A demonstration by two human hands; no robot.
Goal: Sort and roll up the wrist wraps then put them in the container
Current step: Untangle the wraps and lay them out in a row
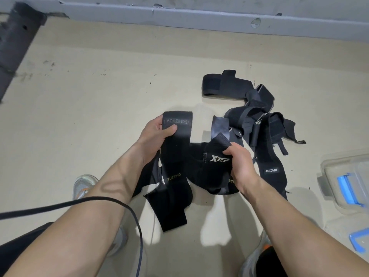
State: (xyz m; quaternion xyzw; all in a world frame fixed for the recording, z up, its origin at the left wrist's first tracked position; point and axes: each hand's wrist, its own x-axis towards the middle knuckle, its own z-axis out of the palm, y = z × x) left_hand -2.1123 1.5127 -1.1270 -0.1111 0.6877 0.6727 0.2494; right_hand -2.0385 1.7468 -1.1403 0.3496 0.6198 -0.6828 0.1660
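At centre frame, the left hand [153,134] pinches the top of a long black BOKEERSI fabric wrap [175,154] trailing down-frame; the right hand [240,166] grips the adjoining black XTEP wrap [209,168].

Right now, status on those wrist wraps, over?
Left hand grips BOKEERSI wrap, right hand grips XTEP wrap. Both unrolled, overlapping. Loose pile beyond; container at right, nothing between.

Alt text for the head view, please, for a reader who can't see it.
Seen from above, a person's left hand grips a black wrap marked BOKEERSI while the right hand pinches a tangled black wrap marked XTEP. More black wraps lie heaped on the beige floor beyond, and a clear container with blue clips sits at the right.
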